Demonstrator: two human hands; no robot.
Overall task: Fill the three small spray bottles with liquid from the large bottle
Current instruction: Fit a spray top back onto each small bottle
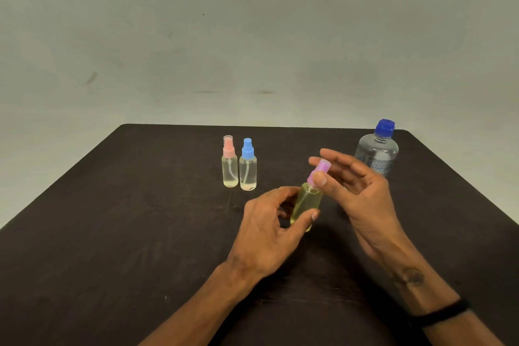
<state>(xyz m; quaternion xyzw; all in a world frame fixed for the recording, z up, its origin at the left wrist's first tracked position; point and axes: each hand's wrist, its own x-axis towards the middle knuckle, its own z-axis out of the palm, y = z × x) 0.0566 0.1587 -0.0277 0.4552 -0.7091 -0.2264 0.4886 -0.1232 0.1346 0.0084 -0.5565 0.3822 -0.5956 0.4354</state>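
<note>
My left hand [269, 222] grips the body of a small spray bottle [306, 202] with a purple top, tilted to the right above the table and holding yellowish liquid. My right hand [356, 185] has its thumb and fingers on that bottle's purple spray cap [318, 173]. Two other small spray bottles stand upright side by side further back: one with a pink top [229, 161] and one with a blue top [248, 164], both with liquid inside. The large clear bottle [377, 150] with a blue cap stands at the back right, behind my right hand.
Everything sits on a dark table [140, 219] with rounded far corners. A plain grey wall [252, 36] rises behind it. A black band is on my right wrist [438, 314].
</note>
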